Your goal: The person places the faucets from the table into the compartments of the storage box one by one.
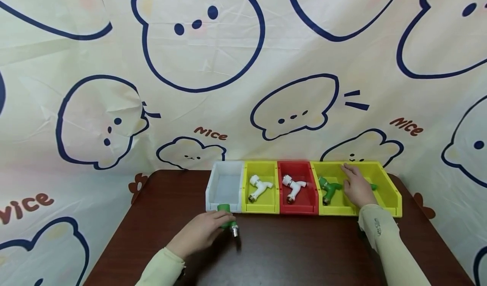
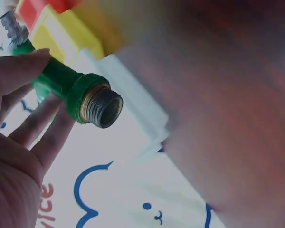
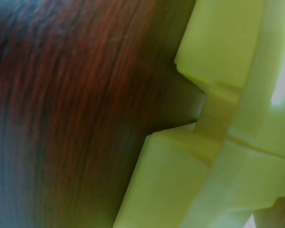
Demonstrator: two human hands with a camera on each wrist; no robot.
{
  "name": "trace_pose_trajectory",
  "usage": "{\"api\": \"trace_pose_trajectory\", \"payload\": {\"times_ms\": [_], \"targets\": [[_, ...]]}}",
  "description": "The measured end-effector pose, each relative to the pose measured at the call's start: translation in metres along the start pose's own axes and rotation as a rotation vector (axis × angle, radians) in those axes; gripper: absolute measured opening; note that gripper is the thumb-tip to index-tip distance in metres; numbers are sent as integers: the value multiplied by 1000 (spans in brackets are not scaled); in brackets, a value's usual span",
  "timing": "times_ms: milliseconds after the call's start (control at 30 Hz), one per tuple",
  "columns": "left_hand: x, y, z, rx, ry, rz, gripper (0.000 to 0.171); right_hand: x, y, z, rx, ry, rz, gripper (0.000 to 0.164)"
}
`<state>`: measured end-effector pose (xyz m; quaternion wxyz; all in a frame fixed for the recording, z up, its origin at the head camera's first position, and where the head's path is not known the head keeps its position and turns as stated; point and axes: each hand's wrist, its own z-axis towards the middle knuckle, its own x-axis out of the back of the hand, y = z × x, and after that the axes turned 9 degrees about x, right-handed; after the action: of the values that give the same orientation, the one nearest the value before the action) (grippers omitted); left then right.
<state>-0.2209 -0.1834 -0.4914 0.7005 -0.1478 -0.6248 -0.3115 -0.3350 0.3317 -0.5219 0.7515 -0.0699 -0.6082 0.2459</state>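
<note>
A green tap with a chrome spout end is in the grip of my left hand, in front of the white bin. In the left wrist view, the thumb and fingers pinch the tap around its body, its threaded brass end facing the camera. My right hand reaches into the wide yellow bin, fingers extended toward its back wall. Another green tap lies left of that hand, and a green piece shows at its right, partly hidden. The right wrist view shows no fingers.
Left of the wide bin, a red bin and a narrow yellow bin each hold a white tap. The bins stand in a row along the back of the dark wood table. A patterned cloth hangs behind.
</note>
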Motion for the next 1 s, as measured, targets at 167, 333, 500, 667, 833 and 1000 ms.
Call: {"api": "trace_pose_trajectory", "payload": {"times_ms": [167,333,500,667,833,1000], "targets": [[14,-2,13,71,88,-26,46,-2,1,-1,4,8,7,55],[21,-4,29,164,186,-46,51,-3,2,-1,6,17,5,54],[22,-5,50,258,250,-83,51,-3,4,-1,21,33,4,54],[22,-6,69,297,309,-88,47,-2,5,-2,21,34,10,54],[20,-7,85,364,319,-130,45,-2,7,-2,9,38,5,54],[17,-11,94,482,300,-197,44,-2,6,-1,20,41,6,54]]}}
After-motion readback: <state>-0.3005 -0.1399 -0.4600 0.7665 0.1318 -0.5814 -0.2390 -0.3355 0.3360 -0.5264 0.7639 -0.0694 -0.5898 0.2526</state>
